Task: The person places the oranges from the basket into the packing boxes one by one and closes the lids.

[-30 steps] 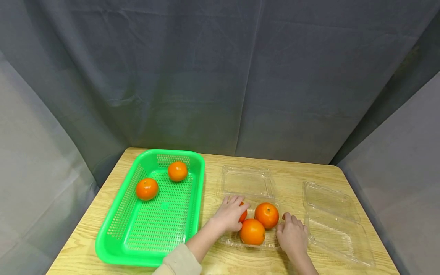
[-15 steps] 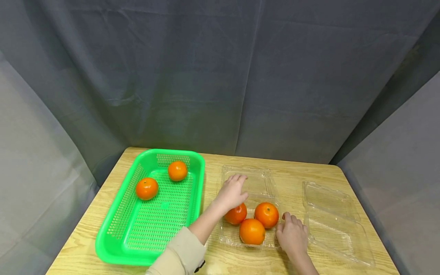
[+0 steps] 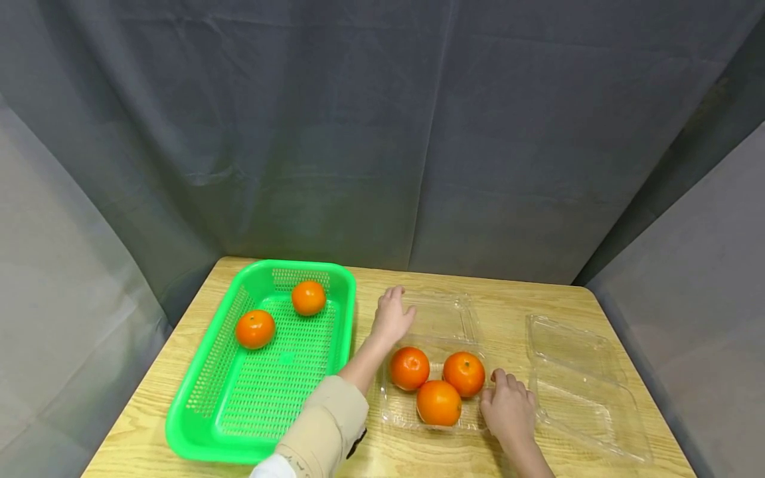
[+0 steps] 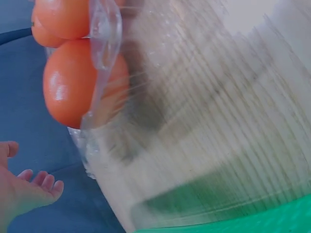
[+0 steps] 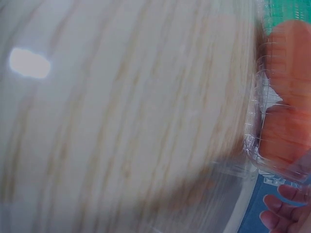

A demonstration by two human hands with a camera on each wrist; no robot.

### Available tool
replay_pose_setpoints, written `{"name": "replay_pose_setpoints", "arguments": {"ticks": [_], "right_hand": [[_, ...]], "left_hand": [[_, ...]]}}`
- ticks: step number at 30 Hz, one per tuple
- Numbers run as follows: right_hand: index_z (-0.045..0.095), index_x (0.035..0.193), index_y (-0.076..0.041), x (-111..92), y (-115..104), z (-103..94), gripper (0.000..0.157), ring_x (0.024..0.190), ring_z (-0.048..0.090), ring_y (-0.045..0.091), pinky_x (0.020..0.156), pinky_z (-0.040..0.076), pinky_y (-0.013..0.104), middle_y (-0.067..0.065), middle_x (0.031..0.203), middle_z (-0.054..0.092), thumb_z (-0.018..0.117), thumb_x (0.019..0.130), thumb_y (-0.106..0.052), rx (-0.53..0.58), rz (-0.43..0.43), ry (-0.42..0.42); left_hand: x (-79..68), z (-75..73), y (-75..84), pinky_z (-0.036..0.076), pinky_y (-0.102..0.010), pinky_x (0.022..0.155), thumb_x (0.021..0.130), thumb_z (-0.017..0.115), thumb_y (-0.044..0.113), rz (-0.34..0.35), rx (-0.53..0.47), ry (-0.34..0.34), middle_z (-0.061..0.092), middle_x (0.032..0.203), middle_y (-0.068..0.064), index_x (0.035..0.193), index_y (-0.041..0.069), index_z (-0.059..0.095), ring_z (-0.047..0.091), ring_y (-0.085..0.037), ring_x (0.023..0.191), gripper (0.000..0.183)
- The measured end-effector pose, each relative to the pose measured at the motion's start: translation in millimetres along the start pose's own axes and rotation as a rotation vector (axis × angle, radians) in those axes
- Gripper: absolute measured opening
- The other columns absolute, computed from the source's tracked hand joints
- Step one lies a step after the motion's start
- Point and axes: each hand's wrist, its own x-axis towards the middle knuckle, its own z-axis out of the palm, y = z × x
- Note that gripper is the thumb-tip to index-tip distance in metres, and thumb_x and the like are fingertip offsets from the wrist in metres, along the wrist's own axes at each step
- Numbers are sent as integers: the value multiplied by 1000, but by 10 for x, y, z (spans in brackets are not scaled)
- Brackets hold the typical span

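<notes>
An open clear plastic clamshell box (image 3: 397,410) holds three oranges, among them a left one (image 3: 409,368), a right one (image 3: 463,374) and a front one (image 3: 439,403). My left hand (image 3: 391,317) is held over the left side of its raised-back lid (image 3: 439,317), fingers apart and holding nothing. In the left wrist view, the same hand (image 4: 26,191) shows spread, relaxed fingers away from the fruit. Beside the box's right wall is my right hand (image 3: 510,406), fingers loosely bent. The right wrist view shows those fingers (image 5: 279,213) close to the box corner, with no fruit in them.
At left stands a green plastic basket (image 3: 287,358) with two oranges, one nearer (image 3: 255,328) and one farther (image 3: 309,297). A second clear clamshell (image 3: 588,392) lies open on the right of the wooden table (image 3: 502,302). Grey curtains (image 3: 382,133) enclose the table.
My left hand has let go of the left orange in the box and moved away from me toward the lid's left edge. The right hand has stayed in place.
</notes>
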Motion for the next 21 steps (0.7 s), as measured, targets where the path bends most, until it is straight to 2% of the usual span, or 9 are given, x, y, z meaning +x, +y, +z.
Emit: {"name": "replay_pose_setpoints", "arguments": {"ticks": [6,13,21], "right_hand": [[55,103,0,4,-2,-7,26,89,53,36,73,34,48,17,96,59,48,82,-14,1,9,-24],[54,104,0,6,0,1,27,90,53,36,73,34,47,17,97,59,49,82,-14,1,5,-19],[54,103,-1,4,11,9,26,89,53,36,73,34,47,17,95,58,50,81,-15,-7,6,-15]], "left_hand": [[53,74,-93,39,-43,97,90,54,20,-113,-48,-26,42,132,-20,131,-3,40,41,-35,119,49],[77,100,-167,36,-48,98,90,52,18,-183,-121,-26,39,132,-26,136,-5,33,39,-42,121,55],[100,142,-291,36,-46,100,91,47,20,-297,-200,-33,36,132,-31,136,-11,28,39,-43,122,58]]}}
